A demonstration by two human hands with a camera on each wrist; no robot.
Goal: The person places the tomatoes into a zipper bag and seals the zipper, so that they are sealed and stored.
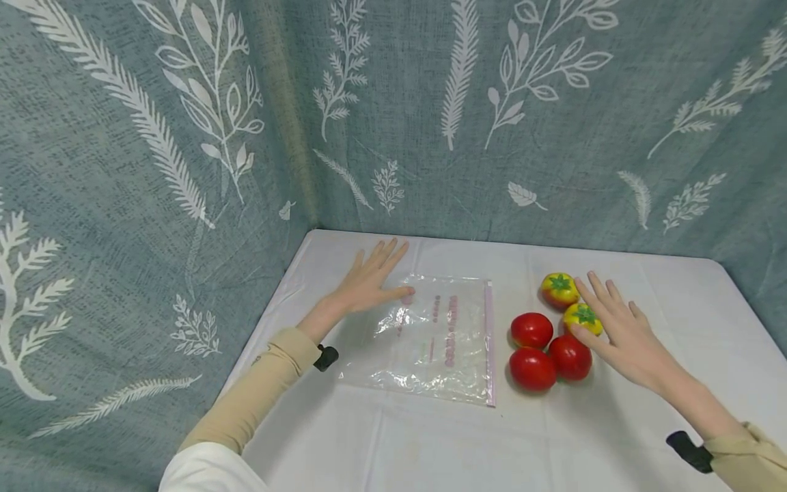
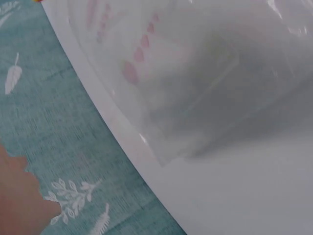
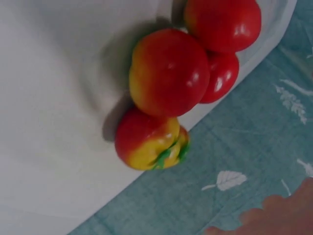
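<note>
Clear plastic printed in pinkish red forms a flat rectangular bag [image 1: 418,342] on a white cloth-covered table [image 1: 430,451]; a purple-pink strip [image 1: 490,342] runs along its right edge. Just beside this strip, three glossy red round fruits [image 1: 532,370] and two yellow-and-red round fruits with green leafy tops [image 1: 559,290] form a close cluster. The person's left hand [image 1: 371,277] hangs over the bag's far left corner, the right hand [image 1: 624,335] over the cluster's right side; both have straight, parted fingers and grip nothing. The step in hand is judged a reach or pause, with no object taken up. Any grasp would call for curled fingers: a pinch for thin film, a rounded hold for fruit. Crowding leaves little room for fingertips between fruits; whether the strip is sealed cannot be told. Behind hangs a blue-green curtain [image 1: 399,102] patterned with white leaves.
</note>
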